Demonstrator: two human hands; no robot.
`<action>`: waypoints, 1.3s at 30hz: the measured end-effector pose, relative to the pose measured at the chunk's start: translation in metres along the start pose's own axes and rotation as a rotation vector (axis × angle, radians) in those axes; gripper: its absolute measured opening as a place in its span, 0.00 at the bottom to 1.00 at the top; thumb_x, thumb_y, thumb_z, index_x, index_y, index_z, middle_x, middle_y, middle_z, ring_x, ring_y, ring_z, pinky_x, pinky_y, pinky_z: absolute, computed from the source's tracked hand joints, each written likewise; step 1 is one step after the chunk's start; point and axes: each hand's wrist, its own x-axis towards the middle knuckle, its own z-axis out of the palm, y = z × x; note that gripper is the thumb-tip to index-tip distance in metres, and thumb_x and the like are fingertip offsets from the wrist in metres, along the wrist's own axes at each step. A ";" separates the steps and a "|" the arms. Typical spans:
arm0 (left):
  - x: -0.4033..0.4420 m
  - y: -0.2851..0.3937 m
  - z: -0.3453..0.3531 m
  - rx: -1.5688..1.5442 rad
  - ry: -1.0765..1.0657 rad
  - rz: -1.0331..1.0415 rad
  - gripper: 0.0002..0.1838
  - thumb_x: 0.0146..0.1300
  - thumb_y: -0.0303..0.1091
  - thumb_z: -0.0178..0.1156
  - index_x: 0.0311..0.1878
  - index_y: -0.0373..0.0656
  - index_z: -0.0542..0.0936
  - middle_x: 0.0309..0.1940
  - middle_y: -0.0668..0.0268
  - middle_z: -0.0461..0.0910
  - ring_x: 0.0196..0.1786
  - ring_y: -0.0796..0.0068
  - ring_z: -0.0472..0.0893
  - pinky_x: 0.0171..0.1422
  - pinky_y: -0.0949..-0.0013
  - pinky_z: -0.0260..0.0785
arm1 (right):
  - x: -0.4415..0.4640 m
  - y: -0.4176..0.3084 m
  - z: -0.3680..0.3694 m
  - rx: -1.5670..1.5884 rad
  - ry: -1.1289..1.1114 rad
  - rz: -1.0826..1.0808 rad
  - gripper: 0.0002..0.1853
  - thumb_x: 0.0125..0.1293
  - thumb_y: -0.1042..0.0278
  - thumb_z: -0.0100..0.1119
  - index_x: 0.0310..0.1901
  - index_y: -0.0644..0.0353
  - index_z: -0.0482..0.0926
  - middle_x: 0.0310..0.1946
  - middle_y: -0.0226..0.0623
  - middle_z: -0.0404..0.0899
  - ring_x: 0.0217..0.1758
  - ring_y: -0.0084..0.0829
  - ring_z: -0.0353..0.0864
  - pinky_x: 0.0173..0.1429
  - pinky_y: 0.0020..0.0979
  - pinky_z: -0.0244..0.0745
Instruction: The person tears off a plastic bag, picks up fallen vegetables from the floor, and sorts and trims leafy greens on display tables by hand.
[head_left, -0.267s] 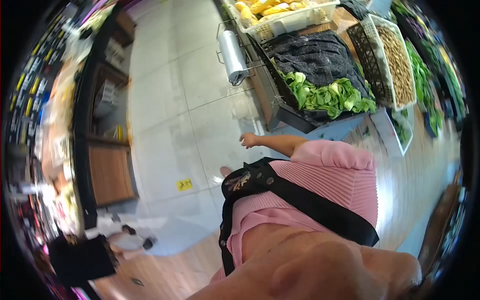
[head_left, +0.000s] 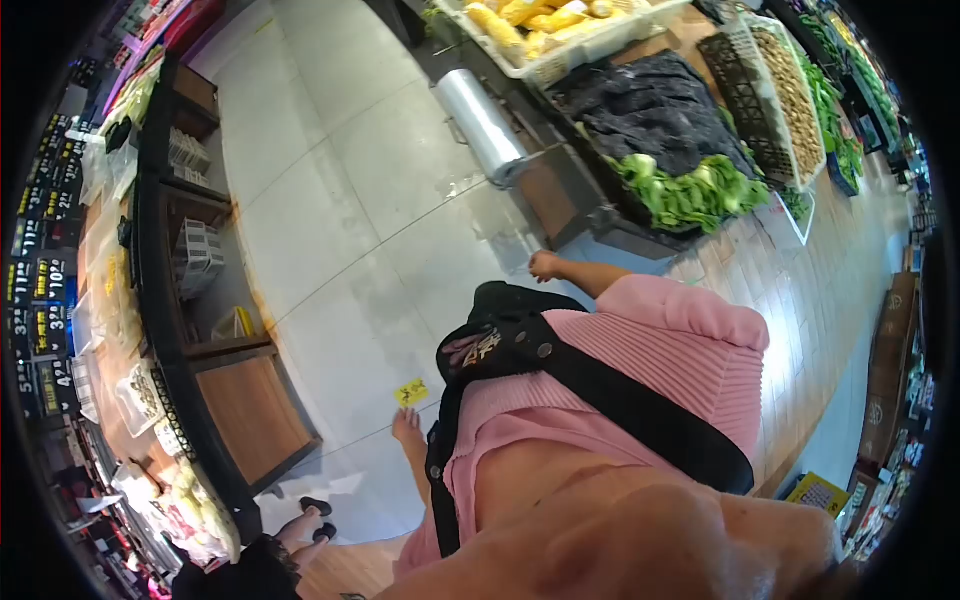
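At the end of the right pink sleeve, my right hand (head_left: 543, 265) hangs beside a dark vegetable stand (head_left: 640, 240), its fingers loosely curled and nothing visible in them. My left hand (head_left: 406, 424) is low beside the black apron (head_left: 500, 345), fingers partly extended, holding nothing visible. Just beyond it, a yellow sticker (head_left: 410, 391) lies on the floor. A roll of clear plastic bags (head_left: 480, 125) is mounted on the stand's side. Leafy greens (head_left: 690, 192) lie on the stand, partly under a dark cloth (head_left: 660, 110).
Yellow corn fills a white crate (head_left: 560, 62) at the top. Another crate (head_left: 785, 105) holds small brown produce. Along the left runs a shelf unit (head_left: 250, 410) with packaged goods and price tags. Another person's legs (head_left: 305, 525) show at the lower left. Tiled floor (head_left: 330, 200) lies between.
The view has shifted and turned along the aisle. My left hand has come into sight, and my right hand's fingers are more curled. The other person's legs appear lower in view.
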 end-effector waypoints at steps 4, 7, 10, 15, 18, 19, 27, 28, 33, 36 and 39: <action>0.043 0.167 0.090 0.042 0.046 0.113 0.23 0.67 0.34 0.54 0.62 0.34 0.65 0.59 0.53 0.71 0.59 0.52 0.73 0.60 0.56 0.70 | 0.027 -0.028 0.005 0.162 0.128 0.164 0.15 0.57 0.72 0.55 0.47 0.66 0.76 0.29 0.42 0.82 0.28 0.34 0.84 0.29 0.35 0.80; 0.094 0.251 0.175 0.097 -0.057 0.212 0.20 0.67 0.36 0.53 0.59 0.36 0.68 0.55 0.54 0.74 0.55 0.57 0.76 0.58 0.58 0.71 | 0.144 -0.016 0.014 -0.359 -0.042 -0.049 0.12 0.56 0.72 0.58 0.41 0.65 0.80 0.29 0.41 0.83 0.28 0.36 0.84 0.30 0.37 0.80; 0.129 0.271 0.212 0.151 -0.183 0.147 0.20 0.66 0.35 0.54 0.58 0.35 0.69 0.52 0.55 0.75 0.54 0.56 0.76 0.57 0.57 0.72 | 0.219 -0.075 -0.014 -0.454 0.002 -0.135 0.10 0.54 0.70 0.60 0.37 0.64 0.82 0.28 0.40 0.83 0.27 0.35 0.84 0.31 0.36 0.80; 0.244 0.284 0.239 0.374 -0.439 0.070 0.21 0.66 0.35 0.53 0.59 0.36 0.68 0.53 0.56 0.74 0.56 0.56 0.75 0.58 0.55 0.71 | 0.216 -0.302 -0.095 0.364 0.219 -0.127 0.18 0.59 0.67 0.55 0.49 0.66 0.77 0.32 0.40 0.82 0.27 0.31 0.83 0.30 0.31 0.78; 0.277 0.328 0.275 0.618 -0.462 -0.076 0.21 0.66 0.34 0.52 0.60 0.36 0.68 0.54 0.56 0.73 0.56 0.55 0.75 0.58 0.54 0.71 | 0.190 -0.383 -0.124 0.563 0.301 -0.286 0.20 0.59 0.65 0.57 0.52 0.66 0.75 0.34 0.38 0.83 0.31 0.28 0.83 0.33 0.30 0.78; 0.290 0.345 0.290 0.696 -0.479 -0.110 0.21 0.66 0.34 0.52 0.60 0.36 0.67 0.54 0.56 0.73 0.57 0.55 0.74 0.59 0.54 0.71 | 0.175 -0.396 -0.131 0.576 0.318 -0.346 0.20 0.60 0.64 0.57 0.51 0.65 0.75 0.35 0.38 0.83 0.33 0.27 0.83 0.35 0.29 0.78; 0.350 0.481 0.498 1.083 -0.583 -0.101 0.22 0.66 0.33 0.51 0.62 0.36 0.66 0.57 0.55 0.72 0.59 0.54 0.73 0.60 0.54 0.70 | 0.012 -0.383 -0.146 0.701 0.886 -0.386 0.15 0.67 0.64 0.55 0.50 0.65 0.77 0.38 0.37 0.81 0.35 0.22 0.81 0.40 0.25 0.77; 0.342 0.493 0.531 1.035 -0.570 -0.049 0.22 0.66 0.33 0.51 0.62 0.35 0.66 0.57 0.55 0.72 0.59 0.54 0.73 0.60 0.54 0.70 | -0.014 -0.380 -0.146 0.742 0.980 -0.336 0.14 0.67 0.65 0.55 0.48 0.65 0.78 0.35 0.36 0.82 0.34 0.21 0.81 0.39 0.24 0.77; 0.305 0.516 0.642 0.925 -0.696 0.119 0.20 0.68 0.34 0.51 0.60 0.36 0.68 0.56 0.55 0.73 0.56 0.56 0.76 0.57 0.57 0.72 | -0.129 -0.375 -0.149 0.743 1.469 -0.078 0.11 0.66 0.64 0.57 0.43 0.64 0.81 0.28 0.32 0.82 0.29 0.17 0.79 0.36 0.20 0.75; 0.287 0.503 0.672 0.983 -0.785 0.113 0.18 0.68 0.35 0.53 0.57 0.38 0.70 0.53 0.56 0.76 0.55 0.58 0.77 0.54 0.59 0.74 | -0.163 -0.332 -0.156 0.676 1.682 -0.091 0.11 0.66 0.64 0.57 0.43 0.63 0.81 0.29 0.31 0.82 0.28 0.17 0.78 0.35 0.19 0.75; 0.282 0.483 0.679 1.056 -0.816 0.050 0.18 0.68 0.37 0.54 0.56 0.39 0.70 0.52 0.57 0.76 0.54 0.58 0.77 0.54 0.59 0.74 | -0.200 -0.304 -0.181 0.587 1.805 -0.072 0.12 0.66 0.65 0.56 0.45 0.63 0.81 0.30 0.31 0.82 0.28 0.17 0.79 0.35 0.19 0.75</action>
